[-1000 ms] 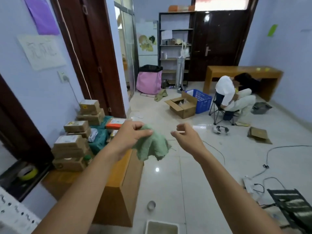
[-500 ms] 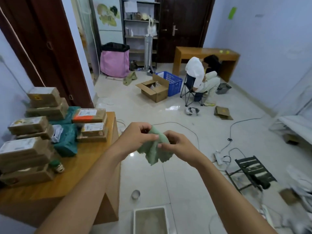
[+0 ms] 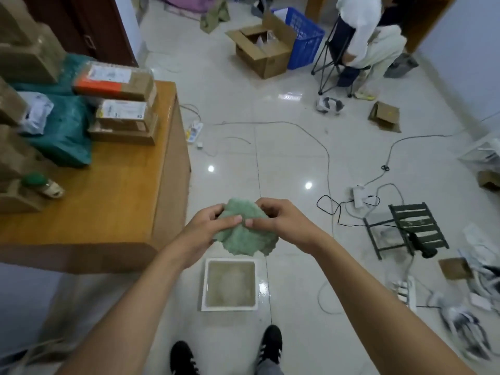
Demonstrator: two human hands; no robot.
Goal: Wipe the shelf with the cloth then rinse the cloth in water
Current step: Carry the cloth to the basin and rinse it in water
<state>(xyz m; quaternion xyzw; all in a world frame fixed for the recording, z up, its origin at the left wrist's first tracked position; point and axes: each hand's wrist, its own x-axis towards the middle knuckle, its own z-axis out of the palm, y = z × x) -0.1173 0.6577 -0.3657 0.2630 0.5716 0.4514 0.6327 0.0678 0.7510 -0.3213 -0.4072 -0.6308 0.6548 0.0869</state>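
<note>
Cloth: I see a green cloth (image 3: pixel 240 234) bunched up in mid-air between both hands, directly above the near floor. It has no clear long axis; its gathered top faces away from me and its ragged loose edge hangs down towards me.
Left hand: my left hand (image 3: pixel 208 228) is closed on the cloth's left side, thumb on top, fingers curled behind.
Right hand: my right hand (image 3: pixel 281 223) is closed on the cloth's upper right edge, pinching it with thumb and fingers. The two thumbs nearly meet at the middle.
Water tray: a white square tray (image 3: pixel 229 307) of cloudy water sits on the tiled floor (image 3: pixel 284 158) just below the cloth, in front of my black shoes (image 3: pixel 267 345).
Counter: a wooden counter (image 3: pixel 116 190) stands to my left, carrying cardboard parcels (image 3: pixel 124 120) and a teal bag (image 3: pixel 65 131).
Background: a seated person (image 3: pixel 362 36) is well apart, across the room, beside an open cardboard box (image 3: pixel 262 47).
</note>
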